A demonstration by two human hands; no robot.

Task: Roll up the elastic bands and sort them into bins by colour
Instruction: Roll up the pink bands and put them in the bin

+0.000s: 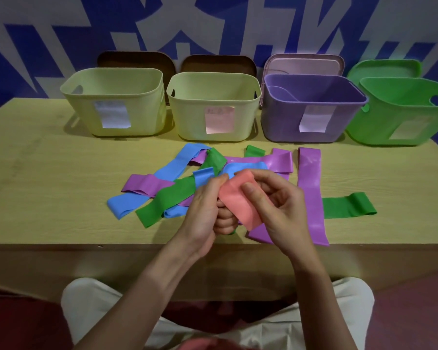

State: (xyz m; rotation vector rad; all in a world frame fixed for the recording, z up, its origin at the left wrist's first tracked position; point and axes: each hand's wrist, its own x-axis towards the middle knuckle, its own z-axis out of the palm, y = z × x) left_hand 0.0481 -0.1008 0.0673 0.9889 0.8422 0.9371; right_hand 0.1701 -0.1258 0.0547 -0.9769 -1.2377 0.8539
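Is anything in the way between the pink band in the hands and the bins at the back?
Nothing blocks it. The pink band is held above the table, gripped by both the left hand and right hand. Only flat bands lie before the open bins.

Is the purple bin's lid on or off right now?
Off. The purple bin stands open-topped, and its pink lid leans behind it against the wall.
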